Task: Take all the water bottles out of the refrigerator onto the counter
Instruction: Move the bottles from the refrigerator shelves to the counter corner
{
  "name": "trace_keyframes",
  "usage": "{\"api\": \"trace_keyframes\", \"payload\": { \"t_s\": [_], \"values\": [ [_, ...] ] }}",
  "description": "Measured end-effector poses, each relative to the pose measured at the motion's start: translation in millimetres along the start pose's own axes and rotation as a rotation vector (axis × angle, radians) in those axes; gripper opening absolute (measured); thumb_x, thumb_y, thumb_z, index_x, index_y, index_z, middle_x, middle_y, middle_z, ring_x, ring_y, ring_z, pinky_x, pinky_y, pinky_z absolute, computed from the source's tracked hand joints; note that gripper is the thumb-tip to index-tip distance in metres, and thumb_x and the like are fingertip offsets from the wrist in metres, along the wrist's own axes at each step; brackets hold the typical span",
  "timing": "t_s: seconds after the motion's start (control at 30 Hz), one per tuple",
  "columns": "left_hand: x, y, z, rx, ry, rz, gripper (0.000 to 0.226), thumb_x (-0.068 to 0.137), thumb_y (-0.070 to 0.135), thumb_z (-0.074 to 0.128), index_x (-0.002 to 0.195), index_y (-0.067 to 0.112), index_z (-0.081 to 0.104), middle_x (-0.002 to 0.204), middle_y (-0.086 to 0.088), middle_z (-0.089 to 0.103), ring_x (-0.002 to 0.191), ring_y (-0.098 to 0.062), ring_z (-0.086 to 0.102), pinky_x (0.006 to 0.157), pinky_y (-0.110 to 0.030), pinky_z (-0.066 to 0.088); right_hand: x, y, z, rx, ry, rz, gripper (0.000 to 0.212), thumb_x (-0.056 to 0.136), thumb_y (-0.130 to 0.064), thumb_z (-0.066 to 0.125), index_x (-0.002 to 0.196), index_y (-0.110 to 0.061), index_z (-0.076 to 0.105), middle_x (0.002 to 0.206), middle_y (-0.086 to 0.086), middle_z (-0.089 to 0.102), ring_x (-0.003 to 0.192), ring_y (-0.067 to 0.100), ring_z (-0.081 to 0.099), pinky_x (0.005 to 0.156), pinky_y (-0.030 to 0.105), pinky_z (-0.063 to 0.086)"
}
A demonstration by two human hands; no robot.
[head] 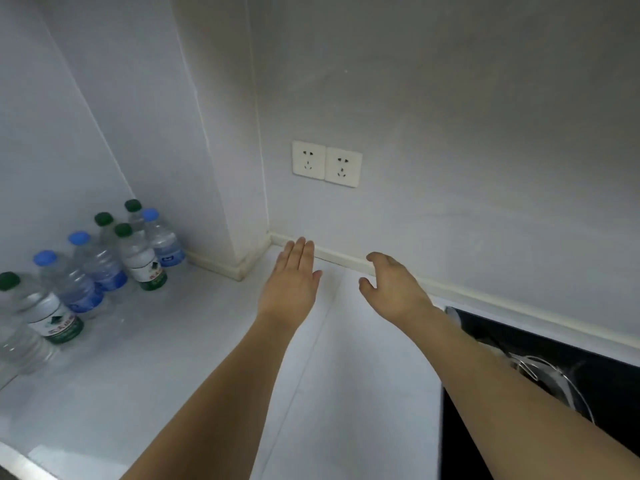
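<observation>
A pale white bench (145, 386) runs into a corner of plain white walls, where a double wall socket (326, 163) sits above a cream skirting strip (346, 259). The water bottles (104, 265), with green and blue caps, stand clustered on the bench at far left. At right lies a black hob (588, 382). Left hand (290, 282) and right hand (394, 289) hover over the bench, each grip apart, holding nothing.

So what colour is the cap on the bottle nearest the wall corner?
Blue, on the bottle farthest back; head view.
</observation>
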State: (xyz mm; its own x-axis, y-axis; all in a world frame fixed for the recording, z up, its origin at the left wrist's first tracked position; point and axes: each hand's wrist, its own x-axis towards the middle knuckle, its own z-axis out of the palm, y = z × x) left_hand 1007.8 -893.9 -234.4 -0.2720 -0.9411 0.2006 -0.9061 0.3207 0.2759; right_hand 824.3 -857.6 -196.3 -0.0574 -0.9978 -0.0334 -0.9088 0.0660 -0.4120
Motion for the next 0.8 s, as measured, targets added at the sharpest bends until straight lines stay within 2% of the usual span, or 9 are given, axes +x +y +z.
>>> {"api": "trace_keyframes", "payload": {
  "t_s": [0.13,0.23,0.37,0.5,0.57,0.7,0.8],
  "values": [
    [-8.1,64.8,13.0,0.005,-0.03,0.132,0.059,0.106,0.034,0.03,0.156,0.009,0.01,0.164,-0.005,0.01,0.152,-0.021,0.003,0.121,-0.031,0.008,-44.5,55.8,-27.3,-0.037,0.013,0.104,0.052,0.1,-0.029,0.043,0.147,-0.011,0.03,0.147,0.004,0.038,0.132,0.021,0.039,0.093,0.025,0.033],
    [-11.7,104.5,23.6,0.011,-0.061,0.204,0.059,0.107,0.036,0.027,0.156,0.011,0.007,0.165,-0.002,0.007,0.152,-0.019,0.0,0.122,-0.029,0.009,-75.6,93.9,-41.7,-0.034,0.014,0.179,0.053,0.098,-0.028,0.046,0.145,-0.007,0.032,0.144,0.01,0.042,0.132,0.025,0.039,0.105,0.032,0.036],
    [-10.6,154.8,34.8,0.003,-0.121,0.36,0.058,0.107,0.037,0.025,0.157,0.013,0.005,0.165,0.0,0.004,0.152,-0.017,-0.002,0.122,-0.029,0.008,-113.1,136.7,-63.1,-0.013,0.072,0.322,0.052,0.096,-0.028,0.048,0.141,-0.007,0.036,0.139,0.011,0.047,0.128,0.028,0.042,0.104,0.039,0.04],
    [3.7,206.2,40.9,-0.005,-0.13,0.554,0.057,0.107,0.034,0.026,0.156,0.01,0.008,0.165,-0.005,0.006,0.152,-0.021,0.001,0.122,-0.029,0.002,-146.3,167.9,-80.7,-0.008,0.138,0.455,0.052,0.097,-0.028,0.048,0.143,-0.007,0.034,0.144,0.011,0.042,0.133,0.027,0.038,0.107,0.035,0.036],
    [9.0,233.9,46.1,-0.045,-0.135,0.629,0.057,0.107,0.033,0.027,0.156,0.009,0.01,0.164,-0.006,0.007,0.152,-0.022,0.002,0.122,-0.029,0.002,-164.2,182.3,-87.3,-0.019,0.165,0.526,0.055,0.097,-0.029,0.049,0.145,-0.01,0.032,0.146,0.008,0.04,0.134,0.025,0.037,0.108,0.035,0.035],
    [2.4,287.4,60.7,-0.08,-0.187,0.788,0.058,0.107,0.034,0.028,0.156,0.009,0.01,0.164,-0.006,0.007,0.152,-0.022,0.001,0.122,-0.03,0.003,-205.8,207.1,-101.4,-0.048,0.251,0.663,0.052,0.095,-0.03,0.052,0.14,-0.01,0.039,0.139,0.008,0.048,0.128,0.024,0.043,0.106,0.034,0.038],
    [-13.4,320.2,67.7,-0.103,-0.229,0.85,0.058,0.107,0.035,0.027,0.156,0.011,0.009,0.165,-0.004,0.005,0.152,-0.021,-0.001,0.123,-0.032,0.006,-237.6,220.8,-109.4,-0.08,0.276,0.722,0.055,0.095,-0.031,0.051,0.144,-0.01,0.035,0.144,0.009,0.044,0.131,0.025,0.042,0.107,0.035,0.037]
  ]
}}
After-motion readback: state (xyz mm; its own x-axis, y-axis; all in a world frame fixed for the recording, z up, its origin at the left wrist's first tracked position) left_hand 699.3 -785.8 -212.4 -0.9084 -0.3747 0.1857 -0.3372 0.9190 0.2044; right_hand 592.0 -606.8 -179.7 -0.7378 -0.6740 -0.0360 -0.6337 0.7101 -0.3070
